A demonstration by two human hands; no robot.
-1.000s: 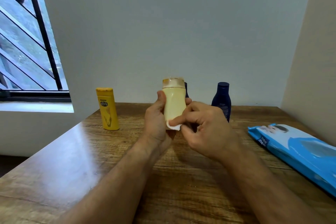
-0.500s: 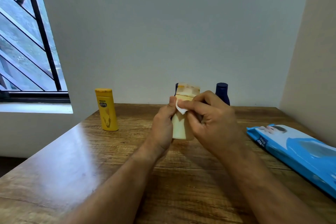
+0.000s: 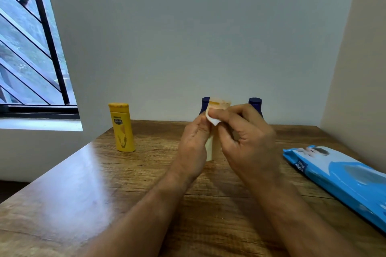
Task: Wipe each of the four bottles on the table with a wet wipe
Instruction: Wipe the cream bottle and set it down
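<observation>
Gripping the cream bottle [image 3: 210, 150] upright over the wooden table [image 3: 87, 183], the left hand [image 3: 193, 146] had its fingers wrapped round the body while the right hand [image 3: 244, 137] pinched the wet wipe [image 3: 212, 118] against the neck, just under the cap. A second earlier that wipe sat down at the bottle's base, so the stroke had climbed the full height, and this bottle looked nearly done. Untouched on the table stood the yellow bottle [image 3: 122, 127] to the left and two dark blue bottles [image 3: 255, 103] behind; the wipes pack [image 3: 338, 175] lay right.
</observation>
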